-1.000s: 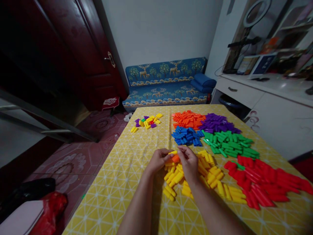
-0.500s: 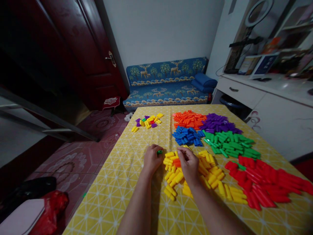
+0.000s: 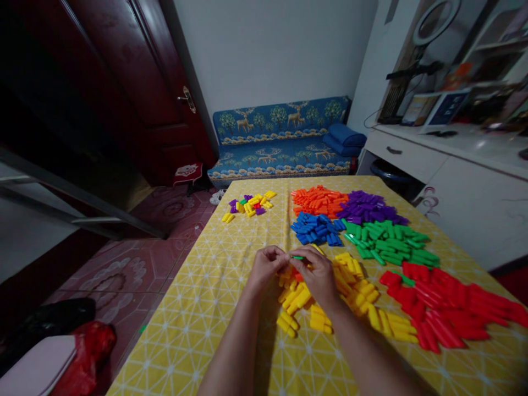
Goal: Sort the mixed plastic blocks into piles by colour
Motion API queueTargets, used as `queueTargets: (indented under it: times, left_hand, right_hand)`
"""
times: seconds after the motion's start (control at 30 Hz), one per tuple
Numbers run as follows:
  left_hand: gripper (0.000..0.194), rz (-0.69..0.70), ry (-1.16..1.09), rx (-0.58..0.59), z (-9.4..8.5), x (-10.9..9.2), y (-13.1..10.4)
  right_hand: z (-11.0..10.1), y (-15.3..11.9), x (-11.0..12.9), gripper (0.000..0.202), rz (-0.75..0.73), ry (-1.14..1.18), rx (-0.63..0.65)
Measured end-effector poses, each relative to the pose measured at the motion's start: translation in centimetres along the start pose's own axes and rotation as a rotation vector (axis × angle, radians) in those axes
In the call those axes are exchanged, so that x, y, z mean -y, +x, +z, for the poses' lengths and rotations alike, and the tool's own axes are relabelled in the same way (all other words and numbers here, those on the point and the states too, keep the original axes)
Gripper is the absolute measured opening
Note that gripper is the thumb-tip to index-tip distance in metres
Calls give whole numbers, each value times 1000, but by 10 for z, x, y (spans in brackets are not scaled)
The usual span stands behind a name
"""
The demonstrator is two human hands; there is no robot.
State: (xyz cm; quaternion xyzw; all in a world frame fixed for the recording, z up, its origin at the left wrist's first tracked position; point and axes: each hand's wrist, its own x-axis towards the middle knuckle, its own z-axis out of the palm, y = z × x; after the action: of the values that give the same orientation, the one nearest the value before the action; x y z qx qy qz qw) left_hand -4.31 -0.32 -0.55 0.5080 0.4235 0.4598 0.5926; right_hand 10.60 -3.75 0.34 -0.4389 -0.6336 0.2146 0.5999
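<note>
My left hand (image 3: 267, 267) and my right hand (image 3: 317, 275) meet fingertip to fingertip over the left part of a pile of yellow plastic building blocks (image 3: 299, 297). A small green building block (image 3: 297, 257) shows between the pinched fingers, most plainly at my right thumb and forefinger. The tips of my left fingers close at its left end, and part of it is covered. Just below the hands, an orange block (image 3: 297, 276) lies among the yellow ones.
Beyond the hands sit piles of blue (image 3: 317, 228), orange (image 3: 319, 201), purple (image 3: 369, 208) and green (image 3: 391, 243) blocks. Red blocks (image 3: 449, 305) spread on the right, a green one among them. A small mixed group (image 3: 249, 204) lies at the far left of the yellow-clothed table (image 3: 193, 324).
My left hand has moved right with the green block, and its fingertips now meet those of my right hand. The block piles lie as before.
</note>
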Motion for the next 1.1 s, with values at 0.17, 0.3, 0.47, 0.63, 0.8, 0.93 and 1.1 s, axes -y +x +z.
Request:
queueTargets:
  times: [0.17,0.3,0.47,0.63,0.8,0.93,1.1]
  left_hand:
    - [42,102,22,-261,-10,11,10]
    - [39,112,-9,-383,-14,17,13]
    - [33,127,22,-416,-11,20,13]
    - [31,132,76,-424,-10,20,12]
    - [29,133,106,-406,-9,19,10]
    - [29,128,138,-386,-8,19,10]
    - [26,164,311,-327,-16,12,25]
  right_hand:
    - [-50,22,-28,35,332,118,-519]
    - [-90,32,-55,63,376,423,-781]
    - [-70,24,-49,66,408,386,-729]
    - [-12,5,-19,31,235,-6,-89]
    - [12,-8,-8,27,-31,-490,423]
    - [10,-11,-10,32,-60,-618,485]
    - [8,-12,-16,29,-102,-624,482]
